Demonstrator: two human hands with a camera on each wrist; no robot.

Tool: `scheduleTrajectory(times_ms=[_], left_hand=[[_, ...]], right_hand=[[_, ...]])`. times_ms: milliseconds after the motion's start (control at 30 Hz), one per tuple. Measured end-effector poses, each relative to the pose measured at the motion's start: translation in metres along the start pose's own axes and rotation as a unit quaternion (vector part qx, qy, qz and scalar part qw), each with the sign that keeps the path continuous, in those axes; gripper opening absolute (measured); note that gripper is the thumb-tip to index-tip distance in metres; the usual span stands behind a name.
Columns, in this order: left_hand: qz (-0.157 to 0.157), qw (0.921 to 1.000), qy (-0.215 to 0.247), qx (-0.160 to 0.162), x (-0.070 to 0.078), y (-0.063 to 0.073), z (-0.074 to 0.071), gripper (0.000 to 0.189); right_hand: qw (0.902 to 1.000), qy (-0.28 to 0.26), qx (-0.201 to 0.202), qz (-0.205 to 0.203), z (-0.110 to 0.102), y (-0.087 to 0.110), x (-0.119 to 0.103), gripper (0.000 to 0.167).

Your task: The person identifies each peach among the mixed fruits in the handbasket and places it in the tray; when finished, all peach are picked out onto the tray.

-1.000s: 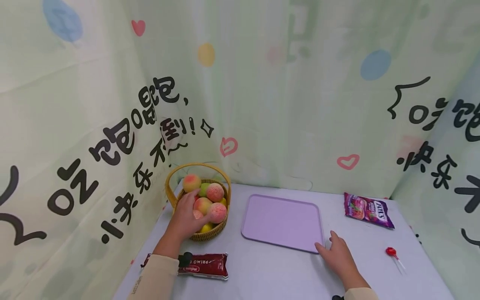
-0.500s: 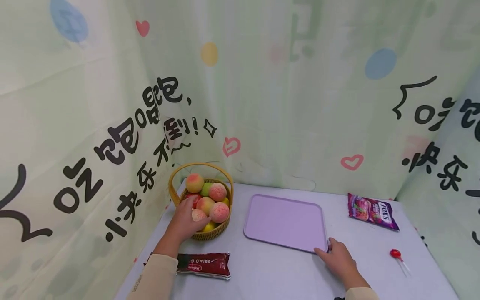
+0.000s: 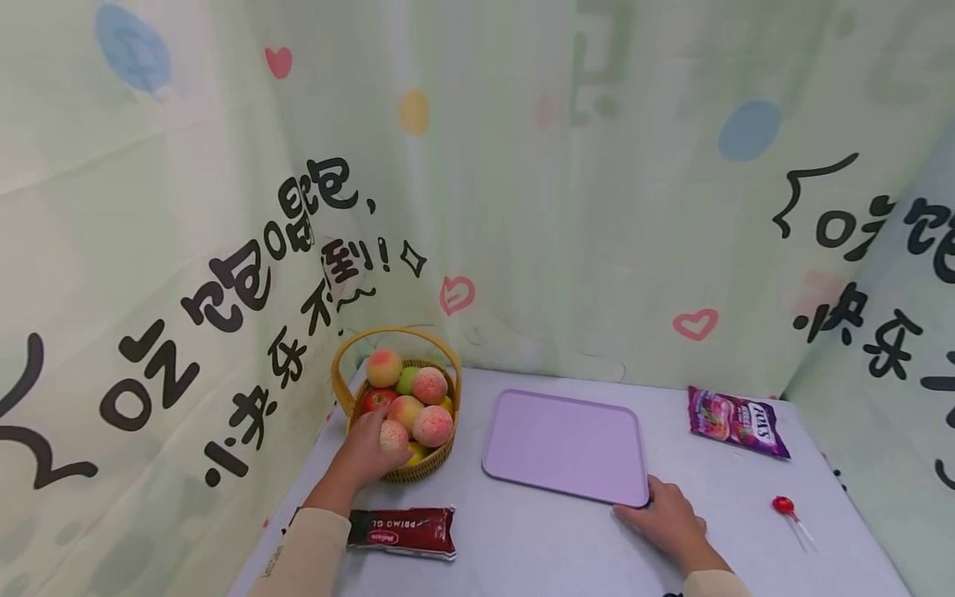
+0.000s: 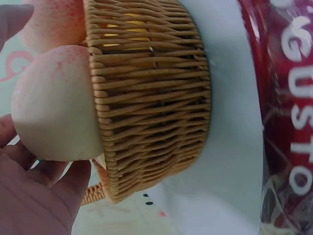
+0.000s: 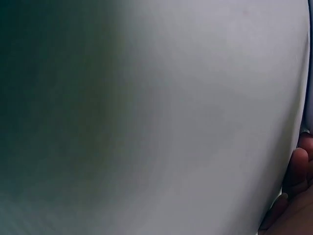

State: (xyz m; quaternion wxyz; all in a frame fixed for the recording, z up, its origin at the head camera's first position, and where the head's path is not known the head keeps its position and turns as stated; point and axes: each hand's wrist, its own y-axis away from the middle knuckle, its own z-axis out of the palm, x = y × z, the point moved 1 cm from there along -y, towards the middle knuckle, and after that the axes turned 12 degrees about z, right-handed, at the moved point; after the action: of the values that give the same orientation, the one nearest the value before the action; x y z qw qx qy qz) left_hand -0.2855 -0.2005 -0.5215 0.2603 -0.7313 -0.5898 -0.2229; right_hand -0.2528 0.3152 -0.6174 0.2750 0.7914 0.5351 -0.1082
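In the head view a wicker basket with an arched handle holds several peaches, a red apple and green and yellow fruit. My left hand curls round a pale pink peach at the basket's near left side. The left wrist view shows the fingers bent along this peach, which bulges over the woven rim; the thumb stands at the upper left. My right hand grips the near right corner of a flat lilac tray, thumb in front and fingers along the right side.
A dark red packet lies in front of the basket, partly behind the left sleeve. A purple candy bag and a red lollipop lie right of the tray. A printed curtain stands behind the white table.
My left hand has drawn back from the apple and lowered round the near peach. My right hand has moved from beside the tray onto its corner. The tray has hardly moved.
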Motion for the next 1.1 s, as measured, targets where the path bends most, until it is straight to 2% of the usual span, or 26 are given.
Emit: scheduleTrajectory(times_ms=[200, 400, 733, 1100], left_hand=[[-0.012, 0.9997, -0.008, -0.018, -0.001, -0.002, 0.001, 0.091], [0.004, 0.9996, -0.015, -0.024, -0.002, -0.005, 0.001, 0.091], [0.028, 0.9957, -0.064, -0.062, -0.010, -0.014, 0.001, 0.087], [0.057, 0.9931, -0.066, -0.078, -0.011, -0.020, -0.007, 0.079]], right_hand=[[0.9999, 0.001, 0.012, -0.001, 0.001, -0.001, 0.001, 0.114], [0.9999, 0.005, 0.008, 0.006, 0.002, -0.003, 0.001, 0.118], [0.9999, 0.003, 0.006, 0.010, 0.001, -0.003, -0.001, 0.117], [0.9999, 0.004, 0.002, 0.014, 0.001, -0.002, -0.001, 0.121]])
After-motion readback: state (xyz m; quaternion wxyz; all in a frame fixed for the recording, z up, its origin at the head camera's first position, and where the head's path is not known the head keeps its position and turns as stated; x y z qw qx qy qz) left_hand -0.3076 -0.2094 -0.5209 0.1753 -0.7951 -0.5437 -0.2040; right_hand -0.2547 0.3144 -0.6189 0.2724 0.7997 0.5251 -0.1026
